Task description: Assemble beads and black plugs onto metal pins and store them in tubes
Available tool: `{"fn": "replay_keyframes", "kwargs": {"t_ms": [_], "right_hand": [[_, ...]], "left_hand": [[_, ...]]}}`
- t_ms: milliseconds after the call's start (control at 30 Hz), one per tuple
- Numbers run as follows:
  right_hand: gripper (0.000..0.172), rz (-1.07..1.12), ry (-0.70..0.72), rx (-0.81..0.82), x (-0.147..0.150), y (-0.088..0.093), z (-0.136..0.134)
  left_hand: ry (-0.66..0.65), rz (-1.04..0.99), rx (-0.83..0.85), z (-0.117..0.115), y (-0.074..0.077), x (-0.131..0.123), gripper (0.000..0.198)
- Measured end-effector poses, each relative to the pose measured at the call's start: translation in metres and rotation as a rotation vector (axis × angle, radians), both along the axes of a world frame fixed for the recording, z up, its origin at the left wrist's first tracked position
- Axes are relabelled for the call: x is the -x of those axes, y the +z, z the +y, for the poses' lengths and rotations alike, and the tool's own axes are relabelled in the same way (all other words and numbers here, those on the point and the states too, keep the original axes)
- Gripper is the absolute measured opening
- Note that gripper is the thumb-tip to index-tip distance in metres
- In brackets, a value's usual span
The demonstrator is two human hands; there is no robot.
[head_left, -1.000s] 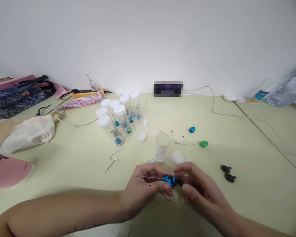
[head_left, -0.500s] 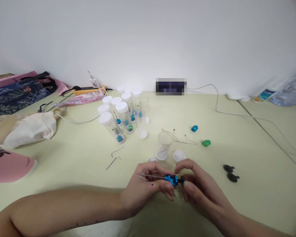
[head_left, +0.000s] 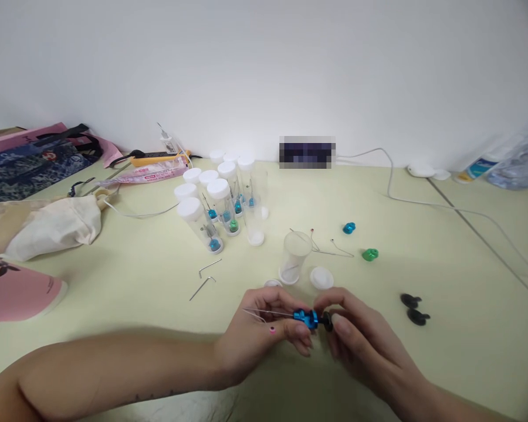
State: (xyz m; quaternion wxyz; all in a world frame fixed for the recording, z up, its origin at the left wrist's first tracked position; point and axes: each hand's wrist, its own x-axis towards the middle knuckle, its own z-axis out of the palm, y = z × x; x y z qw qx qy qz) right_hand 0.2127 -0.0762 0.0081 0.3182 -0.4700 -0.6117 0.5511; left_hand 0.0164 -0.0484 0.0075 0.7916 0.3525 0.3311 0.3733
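My left hand [head_left: 270,328] pinches a small shiny blue metal fitting [head_left: 305,318] between thumb and fingers. Thin wires [head_left: 275,313] run from its left end back across the palm, and a small pink bead with a dark centre [head_left: 272,330] shows beside the thumb. From the fitting's right end sticks a black screw with a round knob [head_left: 327,320]. My right hand [head_left: 361,334] is closed on that knob with thumb and fingertips. Just beyond the hands stand an open clear tube [head_left: 295,261] with a wire inside and a white cap [head_left: 321,278].
Capped clear tubes [head_left: 198,225] stand left of centre, several with blue fittings inside. Two hex keys [head_left: 202,288] lie nearer. Bent wires [head_left: 330,252], a blue fitting [head_left: 349,228], a green fitting [head_left: 370,255] and black thumbscrews [head_left: 417,317] lie rightward. A pink cup [head_left: 22,290] lies left.
Both hands keep their hold on the blue fitting and black knob. The right fingers have shifted slightly around the knob. The whole view has moved a little.
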Motion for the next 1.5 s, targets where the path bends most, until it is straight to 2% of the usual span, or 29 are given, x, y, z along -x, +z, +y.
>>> {"fn": "replay_keyframes", "kwargs": {"t_ms": [67,200,400,567,733,833,1067,1333,1400,1500], "right_hand": [[0.030,-0.015,-0.003,-0.010,0.000,-0.002,0.000],[0.015,0.008,-0.027,-0.055,0.002,-0.008,0.002],[0.006,0.092,-0.062,-0.099,0.002,-0.012,0.001],[0.014,0.045,-0.074,-0.059,0.000,-0.007,0.000],[0.041,-0.028,-0.035,-0.012,-0.002,-0.005,0.001],[0.049,0.004,-0.033,-0.007,-0.002,-0.006,-0.001],[0.044,0.252,-0.229,0.093,-0.001,-0.009,-0.003],[0.046,0.223,-0.201,0.059,-0.003,-0.011,-0.004],[0.042,0.232,-0.224,0.000,-0.003,-0.009,-0.006],[0.040,0.216,-0.178,-0.093,-0.003,-0.007,-0.008]], "left_hand": [[0.000,0.009,0.004,0.000,0.000,0.000,0.016],[0.031,0.036,0.009,0.002,-0.001,-0.001,0.016],[0.030,0.037,0.016,0.002,-0.001,-0.002,0.015],[0.022,0.031,0.017,0.001,0.001,-0.001,0.016],[-0.036,-0.006,0.014,-0.001,0.003,0.000,0.014],[-0.037,-0.005,0.012,-0.001,0.002,0.000,0.014],[-0.006,0.006,0.022,0.000,0.003,-0.001,0.015],[-0.010,0.010,0.020,-0.001,0.003,0.000,0.016],[-0.004,0.012,0.019,0.000,0.003,0.000,0.016],[-0.014,0.007,0.024,0.000,0.003,0.000,0.016]]}}
